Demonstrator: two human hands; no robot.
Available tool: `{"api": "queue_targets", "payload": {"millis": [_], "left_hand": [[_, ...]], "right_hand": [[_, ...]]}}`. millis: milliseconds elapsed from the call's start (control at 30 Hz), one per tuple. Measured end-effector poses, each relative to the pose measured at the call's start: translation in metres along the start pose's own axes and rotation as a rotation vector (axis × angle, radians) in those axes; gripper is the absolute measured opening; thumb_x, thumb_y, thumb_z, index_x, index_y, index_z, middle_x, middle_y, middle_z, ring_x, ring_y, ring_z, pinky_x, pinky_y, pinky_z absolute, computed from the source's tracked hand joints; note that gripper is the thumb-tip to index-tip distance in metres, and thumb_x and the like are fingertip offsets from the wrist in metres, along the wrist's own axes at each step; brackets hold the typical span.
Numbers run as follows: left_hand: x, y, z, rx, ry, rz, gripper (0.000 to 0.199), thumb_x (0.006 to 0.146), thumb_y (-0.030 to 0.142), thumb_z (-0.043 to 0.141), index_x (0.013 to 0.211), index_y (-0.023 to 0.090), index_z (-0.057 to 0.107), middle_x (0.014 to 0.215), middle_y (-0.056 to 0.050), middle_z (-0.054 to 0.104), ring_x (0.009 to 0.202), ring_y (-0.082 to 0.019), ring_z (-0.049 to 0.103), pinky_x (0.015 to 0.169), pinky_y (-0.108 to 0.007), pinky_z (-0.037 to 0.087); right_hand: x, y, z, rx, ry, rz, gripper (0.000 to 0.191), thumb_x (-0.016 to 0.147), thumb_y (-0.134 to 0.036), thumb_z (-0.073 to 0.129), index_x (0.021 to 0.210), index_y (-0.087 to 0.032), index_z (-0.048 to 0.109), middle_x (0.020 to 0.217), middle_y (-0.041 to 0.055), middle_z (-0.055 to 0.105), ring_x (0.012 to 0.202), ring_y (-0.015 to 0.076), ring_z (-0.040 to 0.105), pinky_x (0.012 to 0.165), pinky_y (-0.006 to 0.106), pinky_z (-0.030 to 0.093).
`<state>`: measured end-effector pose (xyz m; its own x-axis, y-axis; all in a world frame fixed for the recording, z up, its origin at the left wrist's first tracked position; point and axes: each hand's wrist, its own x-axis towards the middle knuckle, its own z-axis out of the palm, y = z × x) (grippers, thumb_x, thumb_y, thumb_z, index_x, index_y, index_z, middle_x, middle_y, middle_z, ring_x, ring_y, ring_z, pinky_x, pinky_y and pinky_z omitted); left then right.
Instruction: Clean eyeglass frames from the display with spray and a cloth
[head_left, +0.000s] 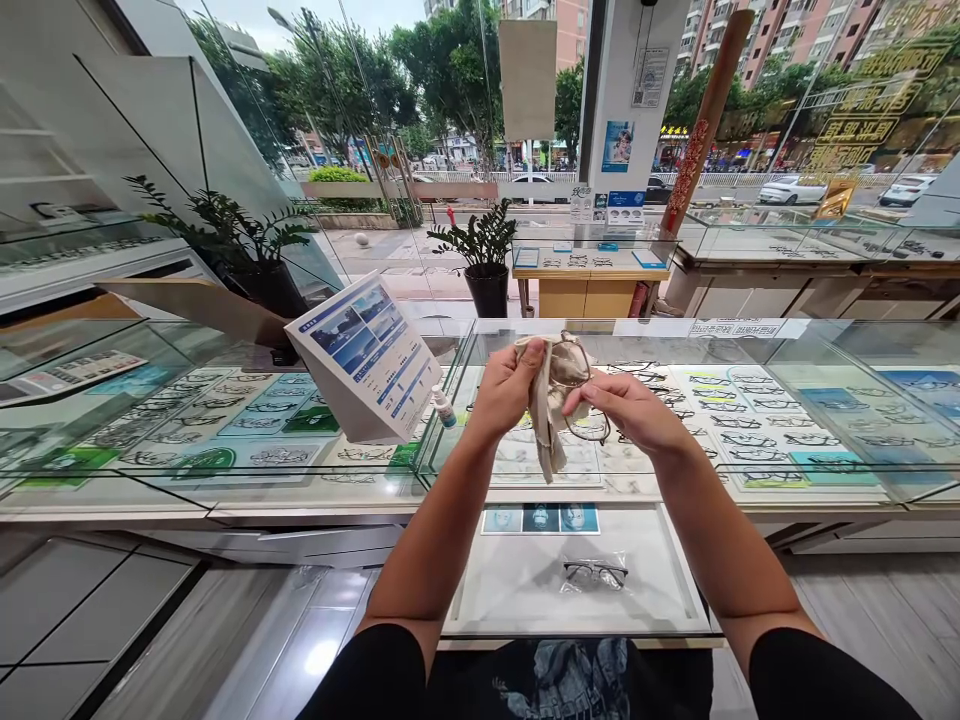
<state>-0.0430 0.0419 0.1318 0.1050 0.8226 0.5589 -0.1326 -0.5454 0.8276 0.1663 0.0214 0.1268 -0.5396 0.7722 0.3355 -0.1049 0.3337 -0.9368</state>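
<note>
Your left hand (506, 385) clamps cloth (547, 420) over glasses (581, 395); right hand (626, 410) pinches frame (above glass counter's (750, 470) near edge).

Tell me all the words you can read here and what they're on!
None can be read for sure.
Tilted sign card: print too small.
Yellow window lettering: mirrored and blurred.
Posters on the pillar: blurred.
Spray bottle label: too small.
</note>
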Motion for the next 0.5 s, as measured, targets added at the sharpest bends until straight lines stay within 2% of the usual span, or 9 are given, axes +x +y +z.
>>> {"api": "queue_targets", "payload": {"millis": [100,200,300,367,433,500], "left_hand": [[0.005,0.000,-0.011,0.025,0.128,0.076,0.053,0.097,0.070,0.073,0.088,0.018,0.074,0.075,-0.001,0.065,0.067,-0.012,0.056,0.064,-0.024,0.047],[0.009,-0.002,-0.021,0.048,0.200,0.134,0.043,0.101,0.064,0.071,0.102,0.021,0.078,0.086,-0.003,0.069,0.076,-0.014,0.062,0.070,-0.024,0.052],[0.011,-0.003,-0.028,0.032,0.237,0.143,0.033,0.102,0.056,0.070,0.106,0.024,0.078,0.081,-0.001,0.063,0.063,-0.012,0.052,0.056,-0.024,0.043],[0.009,-0.002,-0.031,0.035,0.220,0.165,0.031,0.103,0.053,0.069,0.096,0.023,0.075,0.072,0.001,0.056,0.055,-0.011,0.042,0.048,-0.024,0.034],[0.007,0.002,-0.032,0.094,0.147,0.219,0.035,0.102,0.051,0.071,0.082,0.022,0.068,0.065,0.003,0.050,0.051,-0.010,0.039,0.047,-0.025,0.030],[0.004,0.007,-0.032,0.217,0.041,0.286,0.034,0.099,0.048,0.077,0.081,0.021,0.065,0.066,0.003,0.055,0.054,-0.010,0.046,0.051,-0.025,0.036]], "right_hand": [[-0.003,-0.004,-0.007,-0.037,0.075,-0.053,0.042,0.099,-0.064,0.072,0.093,-0.026,0.089,0.114,0.0085,0.076,0.131,0.0297,0.062,0.125,0.048,0.039],[-0.005,-0.007,-0.013,-0.013,0.149,-0.058,0.039,0.099,-0.063,0.072,0.094,-0.029,0.089,0.132,0.0086,0.071,0.148,0.0314,0.052,0.130,0.051,0.033],[-0.006,-0.009,-0.017,0.034,0.192,-0.064,0.036,0.100,-0.061,0.073,0.094,-0.029,0.088,0.137,0.0080,0.068,0.145,0.0305,0.056,0.125,0.049,0.040],[-0.007,-0.010,-0.017,0.060,0.202,-0.078,0.036,0.100,-0.060,0.073,0.091,-0.028,0.087,0.127,0.0082,0.071,0.135,0.0286,0.062,0.121,0.046,0.045],[-0.007,-0.011,-0.016,0.082,0.180,-0.080,0.037,0.101,-0.058,0.072,0.090,-0.026,0.087,0.111,0.0077,0.075,0.120,0.0261,0.067,0.115,0.044,0.048],[-0.007,-0.010,-0.016,0.084,0.139,-0.069,0.038,0.102,-0.057,0.071,0.088,-0.024,0.086,0.098,0.0069,0.076,0.107,0.0247,0.069,0.109,0.042,0.049]]}}
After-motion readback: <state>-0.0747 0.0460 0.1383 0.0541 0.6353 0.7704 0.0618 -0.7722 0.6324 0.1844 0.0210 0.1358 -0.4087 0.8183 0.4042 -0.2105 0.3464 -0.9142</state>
